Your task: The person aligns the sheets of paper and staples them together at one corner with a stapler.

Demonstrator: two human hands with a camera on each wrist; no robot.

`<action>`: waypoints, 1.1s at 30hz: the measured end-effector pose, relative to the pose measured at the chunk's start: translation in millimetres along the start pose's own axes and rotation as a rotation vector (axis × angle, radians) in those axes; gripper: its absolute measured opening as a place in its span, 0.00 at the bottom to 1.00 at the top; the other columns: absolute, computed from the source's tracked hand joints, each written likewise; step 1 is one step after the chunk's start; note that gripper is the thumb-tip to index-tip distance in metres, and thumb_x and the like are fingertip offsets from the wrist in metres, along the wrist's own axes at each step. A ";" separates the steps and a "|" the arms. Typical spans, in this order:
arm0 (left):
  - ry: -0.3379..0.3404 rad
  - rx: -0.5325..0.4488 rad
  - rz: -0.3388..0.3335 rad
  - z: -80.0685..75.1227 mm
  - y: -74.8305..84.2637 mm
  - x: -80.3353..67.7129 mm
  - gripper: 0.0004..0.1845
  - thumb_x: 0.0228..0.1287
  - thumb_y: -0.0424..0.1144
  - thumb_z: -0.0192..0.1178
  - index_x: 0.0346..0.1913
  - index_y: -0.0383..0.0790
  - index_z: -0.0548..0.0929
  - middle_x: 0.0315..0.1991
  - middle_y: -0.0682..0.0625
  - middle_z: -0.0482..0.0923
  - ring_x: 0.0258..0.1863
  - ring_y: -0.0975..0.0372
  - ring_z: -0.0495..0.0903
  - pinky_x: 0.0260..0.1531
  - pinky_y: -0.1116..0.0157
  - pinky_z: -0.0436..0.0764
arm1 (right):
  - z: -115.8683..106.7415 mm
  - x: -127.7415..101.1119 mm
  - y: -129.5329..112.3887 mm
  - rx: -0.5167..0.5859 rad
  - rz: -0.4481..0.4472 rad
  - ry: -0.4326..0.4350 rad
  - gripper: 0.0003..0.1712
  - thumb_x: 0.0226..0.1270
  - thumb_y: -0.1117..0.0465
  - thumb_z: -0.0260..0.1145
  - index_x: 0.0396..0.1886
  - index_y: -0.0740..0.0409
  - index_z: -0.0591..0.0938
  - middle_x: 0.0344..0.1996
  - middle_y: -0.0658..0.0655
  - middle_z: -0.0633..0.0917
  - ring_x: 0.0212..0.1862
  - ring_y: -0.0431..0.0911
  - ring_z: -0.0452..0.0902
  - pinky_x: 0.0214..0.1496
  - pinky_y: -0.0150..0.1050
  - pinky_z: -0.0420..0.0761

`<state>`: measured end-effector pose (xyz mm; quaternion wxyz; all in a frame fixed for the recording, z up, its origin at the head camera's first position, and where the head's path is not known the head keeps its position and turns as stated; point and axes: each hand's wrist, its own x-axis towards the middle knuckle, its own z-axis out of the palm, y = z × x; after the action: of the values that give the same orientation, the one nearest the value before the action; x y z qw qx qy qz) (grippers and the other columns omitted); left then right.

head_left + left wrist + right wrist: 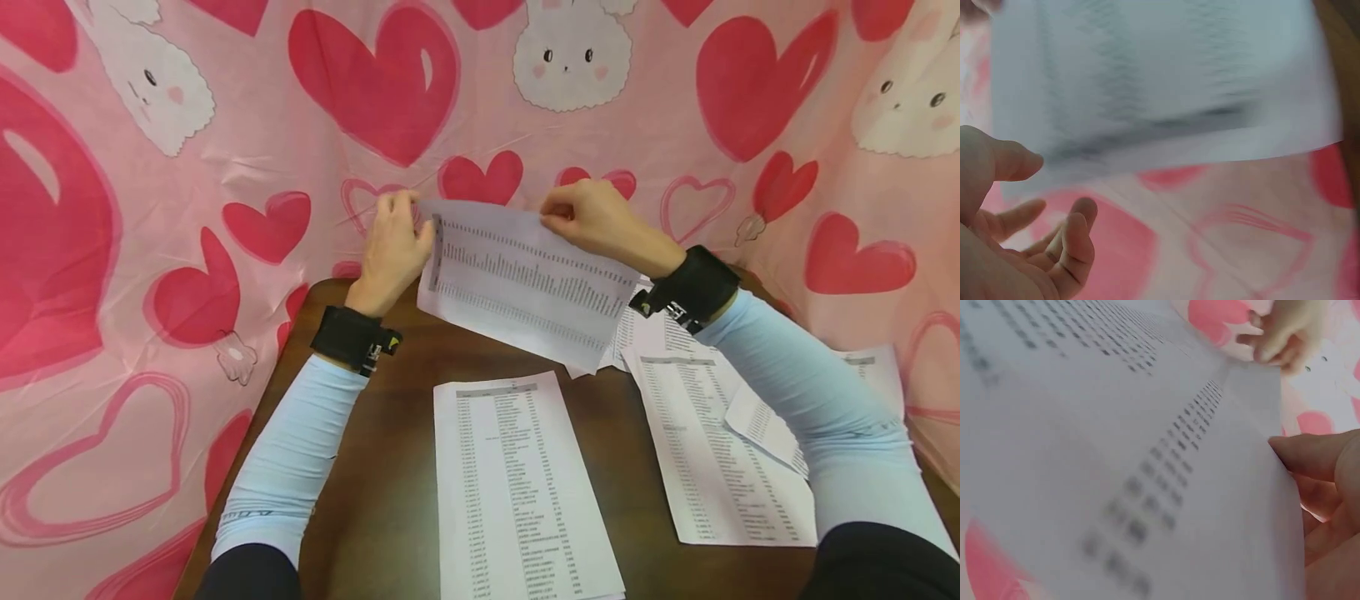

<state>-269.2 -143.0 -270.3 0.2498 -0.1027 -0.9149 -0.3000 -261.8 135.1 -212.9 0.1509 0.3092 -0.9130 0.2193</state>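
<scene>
Sheet (517, 283) is raised above the far part of the table (375, 433), between the two hands. Its long axis runs left to right and slopes down toward the right; the shaded header band sits at the left end, so the printed rows stand sideways (seen from the wearer's side). The left hand (393, 246) pinches the upper-left corner between thumb and fingers, its remaining fingers loosely bent. The right hand (596, 218) pinches the upper long edge, thumb on the near face and fingers behind.

The table is dark brown. A printed stack (517, 492) lies near the wearer, just below the raised paper, its header at the far end. Further printed pages (705, 467) overlap on the right, where a smaller-looking piece (761, 425) is partly covered by the light blue right sleeve (817, 375). A pink cloth (300, 125) with red hearts and white rabbits surrounds the table.

The held paper is white, thin and slightly bowed, with dark print in columns along its length (text too small to read). In the left wrist view the print is blurred.
</scene>
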 end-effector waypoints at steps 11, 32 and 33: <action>-0.264 -0.210 -0.241 2.2 -65.6 -13.6 0.31 0.73 0.57 0.47 0.65 0.35 0.68 0.55 0.36 0.78 0.49 0.50 0.81 0.46 0.57 0.81 | -4.4 -5.3 9.1 0.162 0.117 0.157 0.10 0.65 0.58 0.66 0.39 0.59 0.88 0.31 0.60 0.87 0.26 0.41 0.78 0.27 0.23 0.73; -0.154 -0.554 -0.180 -8.2 -65.1 -1.1 0.18 0.67 0.42 0.62 0.52 0.31 0.81 0.32 0.49 0.79 0.19 0.67 0.75 0.22 0.73 0.79 | 6.0 -43.3 39.8 0.377 0.354 -0.177 0.14 0.65 0.54 0.68 0.42 0.58 0.86 0.33 0.58 0.87 0.29 0.53 0.80 0.32 0.37 0.82; -0.161 -0.547 -0.185 -9.1 -66.0 -1.4 0.18 0.67 0.42 0.62 0.51 0.31 0.81 0.31 0.50 0.79 0.19 0.66 0.76 0.22 0.73 0.79 | 7.9 -45.2 40.3 0.397 0.352 -0.207 0.13 0.65 0.54 0.68 0.42 0.59 0.86 0.32 0.58 0.87 0.28 0.54 0.80 0.32 0.37 0.82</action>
<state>-286.6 -201.2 -297.5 0.1112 -0.1056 -0.8225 -0.5478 -253.9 182.4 -250.5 -0.0469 0.1902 -0.9024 0.3838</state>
